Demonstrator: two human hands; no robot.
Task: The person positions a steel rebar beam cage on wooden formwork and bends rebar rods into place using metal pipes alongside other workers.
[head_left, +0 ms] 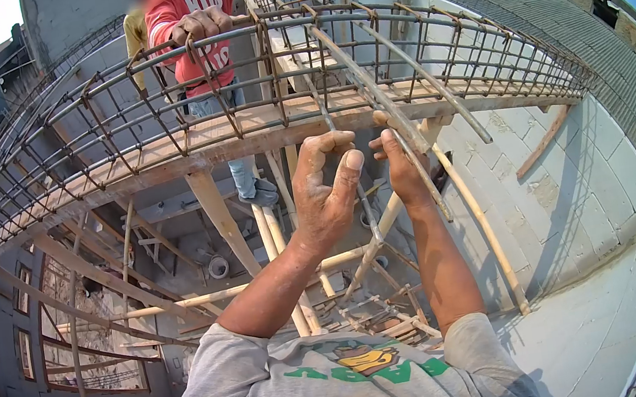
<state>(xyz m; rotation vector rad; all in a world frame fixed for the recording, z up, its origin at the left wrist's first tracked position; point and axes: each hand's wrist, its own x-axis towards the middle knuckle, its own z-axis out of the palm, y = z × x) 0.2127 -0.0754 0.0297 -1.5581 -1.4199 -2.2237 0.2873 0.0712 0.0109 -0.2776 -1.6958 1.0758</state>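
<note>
Left hand (325, 191) first: it was about half open, fingers bent inward, with a clear gap between the thumb and forefinger. A thin grey metal rod (369, 211) ran down right by those fingertips, but I couldn't tell if they touched it. The right hand (407, 170) had its fingers bent too, close beside a thick, dull grey-brown rod (367, 87) that slanted down toward the near side. Couldn't tell whether it had hold of anything, since the rods overlapped it in view.

Both hands looked dusty. They were just on the near side of a long cage of dark, rusty-looking steel bars (273, 68), with square-ish hoops tied around the lengthwise bars. It stretched from far left to far right above a rough wooden plank (246, 146). Another straight grey rod (427, 76) stuck out of it, farther right.

On the far side, a co-worker in a red shirt (211, 61) had a hand on the cage's top bars. Below were round, pale wooden poles (223, 220), and on the right a smooth grey block wall (577, 190).
</note>
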